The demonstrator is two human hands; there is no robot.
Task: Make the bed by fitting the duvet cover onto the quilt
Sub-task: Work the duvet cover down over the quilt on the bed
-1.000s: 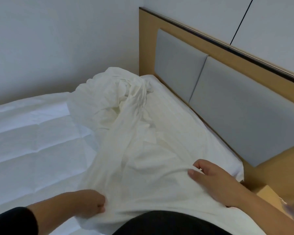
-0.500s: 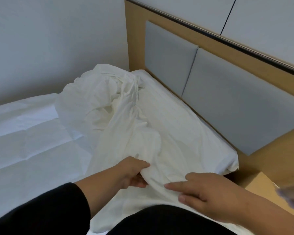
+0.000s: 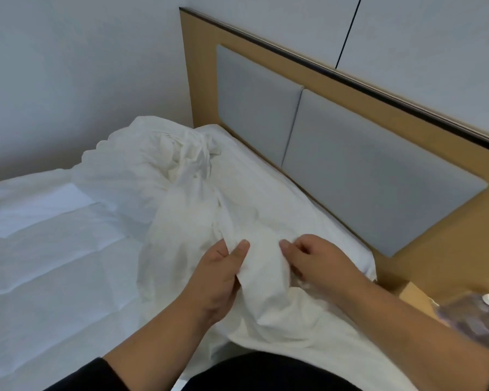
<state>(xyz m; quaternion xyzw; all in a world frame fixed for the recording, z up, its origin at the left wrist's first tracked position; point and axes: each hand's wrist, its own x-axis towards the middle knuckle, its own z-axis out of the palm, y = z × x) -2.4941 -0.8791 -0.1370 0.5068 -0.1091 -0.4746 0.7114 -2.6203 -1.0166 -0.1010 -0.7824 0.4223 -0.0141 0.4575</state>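
Pinching duvet cover (image 3: 198, 210) fold, left hand (image 3: 218, 277) and right hand (image 3: 319, 261) fingers clamped | soft, light, floppy | better grabbing near corners

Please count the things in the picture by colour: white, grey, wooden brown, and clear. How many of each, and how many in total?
White: 2, the duvet cover and the quilt
Grey: 2, the headboard pads
Wooden brown: 2, the headboard frame and the bedside table
Clear: 1, the plastic bottle
Total: 7
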